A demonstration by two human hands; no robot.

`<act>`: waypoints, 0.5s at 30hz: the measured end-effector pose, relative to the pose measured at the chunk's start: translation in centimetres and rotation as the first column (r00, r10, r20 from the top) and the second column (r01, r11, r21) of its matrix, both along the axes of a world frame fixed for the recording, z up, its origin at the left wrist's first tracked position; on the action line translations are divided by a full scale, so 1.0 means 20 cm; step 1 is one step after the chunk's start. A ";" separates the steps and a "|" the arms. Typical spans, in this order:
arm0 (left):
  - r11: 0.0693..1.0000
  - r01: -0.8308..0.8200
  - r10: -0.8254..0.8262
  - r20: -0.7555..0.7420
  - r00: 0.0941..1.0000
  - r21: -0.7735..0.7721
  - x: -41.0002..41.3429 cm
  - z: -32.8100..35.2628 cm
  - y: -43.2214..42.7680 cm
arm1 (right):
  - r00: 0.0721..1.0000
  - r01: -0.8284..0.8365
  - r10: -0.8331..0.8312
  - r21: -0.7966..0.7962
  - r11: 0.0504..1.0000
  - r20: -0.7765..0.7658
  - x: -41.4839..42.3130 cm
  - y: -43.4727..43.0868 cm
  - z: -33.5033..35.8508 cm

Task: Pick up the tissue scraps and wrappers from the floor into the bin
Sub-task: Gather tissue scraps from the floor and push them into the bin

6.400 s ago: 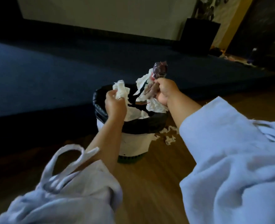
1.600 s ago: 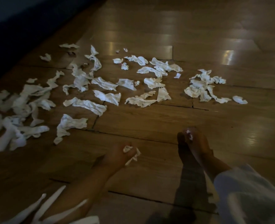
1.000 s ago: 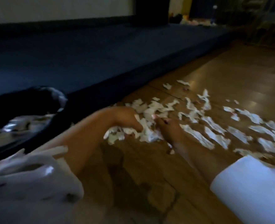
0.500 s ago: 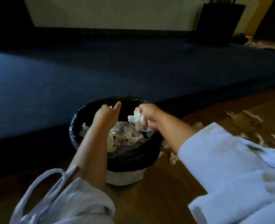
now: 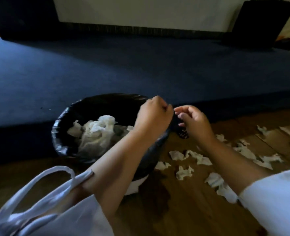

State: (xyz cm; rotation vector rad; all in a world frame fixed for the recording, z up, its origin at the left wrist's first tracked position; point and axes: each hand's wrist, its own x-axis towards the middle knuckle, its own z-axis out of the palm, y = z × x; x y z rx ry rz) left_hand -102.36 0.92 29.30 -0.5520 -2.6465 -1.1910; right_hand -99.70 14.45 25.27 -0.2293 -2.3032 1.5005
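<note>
A white cloth sleeve with loose loops fills the lower left. Next comes the round bin with a black plastic liner, standing on the brown wooden floor against the edge of a dark blue carpet. A wad of crumpled white tissue lies inside it. Over the bin's right rim, the left hand has its fingers curled tight, with nothing showing in them. Just beside it, the right hand hangs with its fingers loosely bent and empty. A small dark wrapper lies below it. Torn white tissue scraps litter the floor to the right.
</note>
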 end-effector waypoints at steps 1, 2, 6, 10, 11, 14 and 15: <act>0.999 0.040 -0.040 0.007 0.999 0.032 0.05 -0.02 0.10 | 1.000 0.010 -0.009 -0.014 1.000 0.030 0.03 0.08 -0.04; 0.996 0.080 -0.081 0.020 0.997 0.045 0.09 -0.05 0.19 | 0.998 0.020 -0.017 -0.036 0.999 0.063 0.06 0.17 -0.09; 0.982 0.191 -0.185 0.257 0.949 0.003 0.19 -0.32 0.51 | 0.977 -0.048 0.044 0.016 0.999 0.209 0.20 0.51 -0.37; 0.968 0.214 -0.104 0.564 0.819 -0.131 0.24 -0.60 0.60 | 0.947 -0.033 0.013 0.056 0.998 0.321 0.39 0.75 -0.68; 0.963 0.214 -0.080 0.589 0.804 -0.161 0.28 -0.65 0.60 | 0.930 -0.060 0.018 0.104 0.993 0.367 0.45 0.79 -0.74; 0.945 0.234 -0.031 0.652 0.758 -0.227 0.43 -0.79 0.55 | 0.933 -0.163 -0.006 0.440 0.883 0.359 0.58 0.87 -0.89; 0.935 0.249 -0.021 0.660 0.751 -0.253 0.49 -0.82 0.54 | 0.943 -0.187 0.009 0.503 0.844 0.334 0.61 0.90 -0.95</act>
